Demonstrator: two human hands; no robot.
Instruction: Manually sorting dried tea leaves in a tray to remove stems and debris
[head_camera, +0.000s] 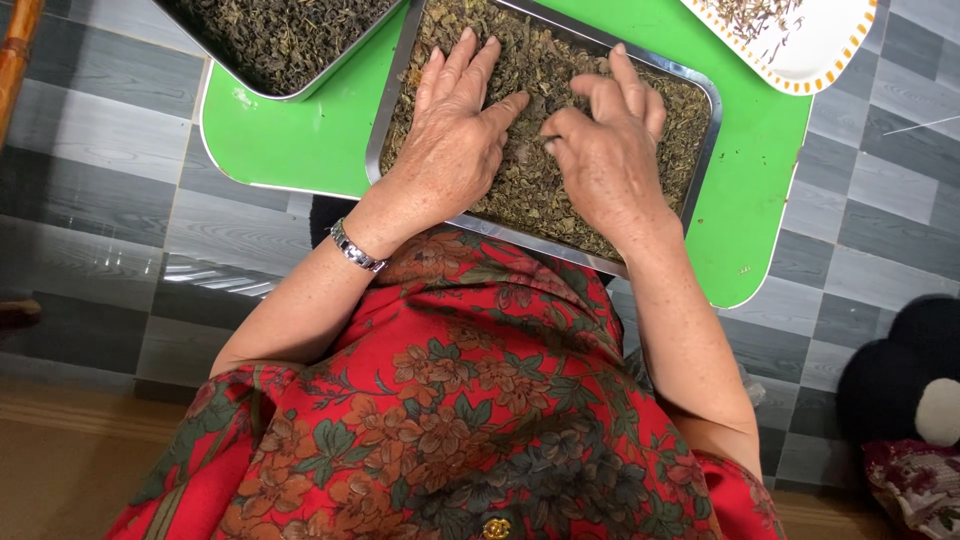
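Nearest the camera is a red floral garment (450, 420) over the person's lap, with both forearms reaching forward and a metal watch band (356, 248) on the left wrist. Beyond it, a rectangular steel tray (706, 140) of dried green tea leaves (530, 180) sits on the green tabletop (300, 140), directly under both hands. Its long axis runs left to right, tilted slightly down toward the right. The left hand (455, 125) lies flat on the leaves, fingers spread and pointing away. The right hand (605, 140) rests beside it, fingers curled, thumb and forefinger pinching at the leaves. Farther off, a second tray of leaves (280, 40) lies at the left and a white plate (800, 45) at the right.
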